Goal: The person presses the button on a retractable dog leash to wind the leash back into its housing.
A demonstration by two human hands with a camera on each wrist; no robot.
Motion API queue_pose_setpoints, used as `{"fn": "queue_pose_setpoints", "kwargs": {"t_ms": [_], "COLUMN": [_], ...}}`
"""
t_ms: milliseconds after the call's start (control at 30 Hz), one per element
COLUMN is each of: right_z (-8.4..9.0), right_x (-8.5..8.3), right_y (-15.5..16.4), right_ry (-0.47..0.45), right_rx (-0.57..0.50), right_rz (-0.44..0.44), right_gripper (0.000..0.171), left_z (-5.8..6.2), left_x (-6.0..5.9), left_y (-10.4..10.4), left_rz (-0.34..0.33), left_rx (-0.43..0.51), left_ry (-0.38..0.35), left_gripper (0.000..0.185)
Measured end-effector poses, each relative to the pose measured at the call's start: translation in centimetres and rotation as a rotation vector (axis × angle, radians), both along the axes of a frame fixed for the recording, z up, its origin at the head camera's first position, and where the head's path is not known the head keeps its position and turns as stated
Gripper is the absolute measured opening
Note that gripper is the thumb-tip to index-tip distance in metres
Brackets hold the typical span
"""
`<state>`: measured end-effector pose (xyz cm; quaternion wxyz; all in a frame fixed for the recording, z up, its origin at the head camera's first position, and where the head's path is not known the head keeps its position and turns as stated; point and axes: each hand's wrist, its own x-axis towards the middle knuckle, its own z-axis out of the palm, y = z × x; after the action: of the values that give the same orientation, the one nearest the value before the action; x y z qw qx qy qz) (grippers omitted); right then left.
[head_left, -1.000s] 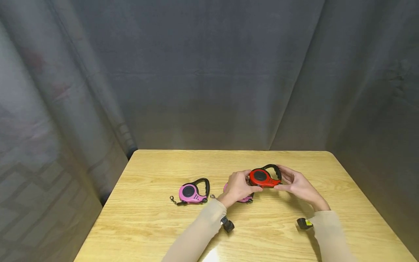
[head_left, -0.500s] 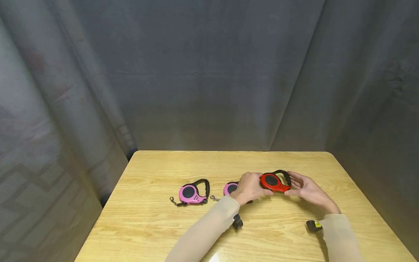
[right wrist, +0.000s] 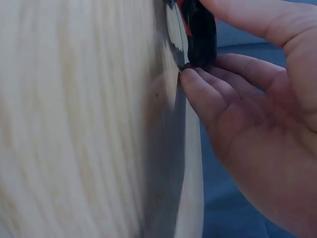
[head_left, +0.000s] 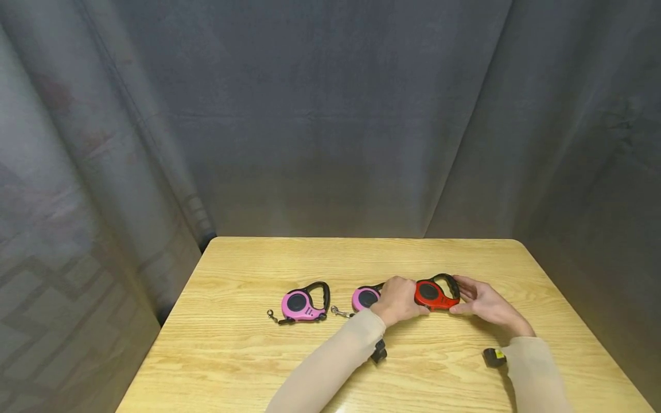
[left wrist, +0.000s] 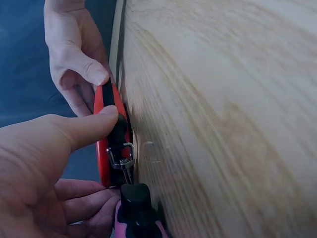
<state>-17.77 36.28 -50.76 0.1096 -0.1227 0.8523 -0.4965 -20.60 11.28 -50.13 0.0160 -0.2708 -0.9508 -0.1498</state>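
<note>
Both hands have been carrying the red leash (head_left: 432, 293) down and to the right, and it is now resting on or just above the wooden surface (head_left: 248, 355), just beside the second pink leash (head_left: 365, 298). Left hand (head_left: 396, 300) is pinching its clip end, thumb on the top edge, while the right hand (head_left: 485, 304) is gripping the black handle end with curled fingers (right wrist: 208, 94). Further left, another pink leash (head_left: 302, 304) is lying apart, so the three are forming a row.
</note>
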Motion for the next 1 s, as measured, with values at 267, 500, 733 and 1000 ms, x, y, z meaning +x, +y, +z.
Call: {"fn": "queue_pose_setpoints", "kwargs": {"t_ms": [267,500,733,1000], "right_z": [-0.4,-0.7,-0.4,0.9], "right_x": [-0.2,-0.3,-0.1,0.5], "right_y": [0.2,0.7,1.1,1.5], "right_ry": [0.039,0.042,0.032,-0.036], "right_rx": [0.056,0.051,0.072,0.178], "right_rz": [0.002,0.000,-0.029,-0.153], "right_gripper": [0.096,0.097,0.093,0.086], "left_z": [0.2,0.2,0.2,0.9], "left_x": [0.2,0.3,0.1,0.2], "left_y": [0.3,0.5,0.3,-1.2], "left_rz": [0.001,0.005,-0.006,-0.017], "left_rx": [-0.068,-0.048,-0.001,0.149], "left_ry": [0.030,0.023,-0.024,-0.137], "left_gripper": [0.043,0.044,0.048,0.076]}}
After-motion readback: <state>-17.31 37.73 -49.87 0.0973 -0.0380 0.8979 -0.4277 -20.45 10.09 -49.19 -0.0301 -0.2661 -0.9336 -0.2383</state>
